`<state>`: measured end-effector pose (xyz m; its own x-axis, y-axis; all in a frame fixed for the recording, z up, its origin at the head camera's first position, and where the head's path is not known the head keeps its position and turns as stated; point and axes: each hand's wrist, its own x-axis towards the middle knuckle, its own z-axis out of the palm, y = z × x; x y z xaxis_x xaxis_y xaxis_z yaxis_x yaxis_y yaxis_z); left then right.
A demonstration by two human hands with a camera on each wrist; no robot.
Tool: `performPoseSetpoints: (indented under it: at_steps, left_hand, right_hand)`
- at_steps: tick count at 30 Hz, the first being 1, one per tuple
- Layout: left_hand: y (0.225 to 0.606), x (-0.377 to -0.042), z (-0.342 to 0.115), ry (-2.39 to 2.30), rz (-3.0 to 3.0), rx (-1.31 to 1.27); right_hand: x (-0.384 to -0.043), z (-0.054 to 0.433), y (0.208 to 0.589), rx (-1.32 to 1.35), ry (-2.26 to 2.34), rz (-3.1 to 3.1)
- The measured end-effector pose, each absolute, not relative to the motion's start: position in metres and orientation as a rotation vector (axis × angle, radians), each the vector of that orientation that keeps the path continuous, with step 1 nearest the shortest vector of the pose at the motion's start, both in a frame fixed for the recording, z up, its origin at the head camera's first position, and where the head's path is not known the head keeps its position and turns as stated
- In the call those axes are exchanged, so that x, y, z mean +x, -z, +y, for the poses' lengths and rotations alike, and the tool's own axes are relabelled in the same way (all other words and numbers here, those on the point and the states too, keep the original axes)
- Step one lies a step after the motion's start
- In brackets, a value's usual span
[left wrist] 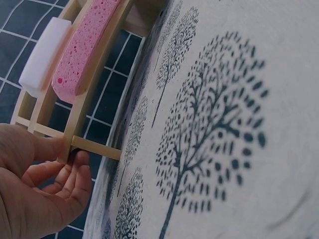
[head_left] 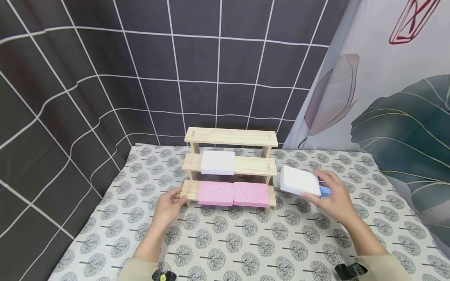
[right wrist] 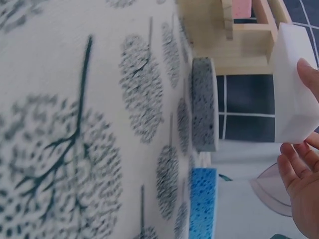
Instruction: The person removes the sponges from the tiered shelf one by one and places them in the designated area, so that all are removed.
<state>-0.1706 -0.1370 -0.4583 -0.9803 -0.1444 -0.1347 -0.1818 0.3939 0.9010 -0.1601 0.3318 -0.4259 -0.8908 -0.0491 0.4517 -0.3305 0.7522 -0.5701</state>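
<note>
A three-step wooden rack point(head_left: 232, 137) stands on the table. My left hand point(head_left: 168, 207) pinches the left end of its lowest step, thumb on top and fingers curled underneath, as the left wrist view shows. Two pink sponges point(head_left: 215, 193) lie side by side on that step. On the middle step, left of centre, is a white sponge point(head_left: 217, 162). My right hand point(head_left: 334, 197) holds a second white sponge point(head_left: 300, 180) by its right end, raised off the table to the right of the rack. The thumb point(right wrist: 310, 74) presses one face of it.
A blue sponge point(right wrist: 202, 204) and a grey speckled sponge point(right wrist: 204, 104) lie on the table at the rack's right; the held white sponge partly covers them in the head view. A tree-print cloth point(head_left: 232, 242) covers the table. Behind hangs a dark checked curtain point(head_left: 197, 58).
</note>
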Motion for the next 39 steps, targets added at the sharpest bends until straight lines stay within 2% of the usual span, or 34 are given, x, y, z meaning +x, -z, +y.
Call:
performPoseSetpoints:
  at_steps: [8, 23, 39]
  left_hand:
    - [0.459, -0.171, -0.137, -1.693, 2.592, -0.299]
    - [0.455, -0.17, -0.137, -1.688, 2.577, -0.308]
    - [0.454, -0.168, -0.136, -1.7, 2.57, -0.312]
  right_hand:
    - [-0.154, 0.341, 0.44, 0.284, -0.938, -2.59]
    - [-0.151, 0.34, 0.468, 0.457, -0.856, -2.705]
    - [-0.161, 0.324, 0.442, 0.515, -0.848, -2.676]
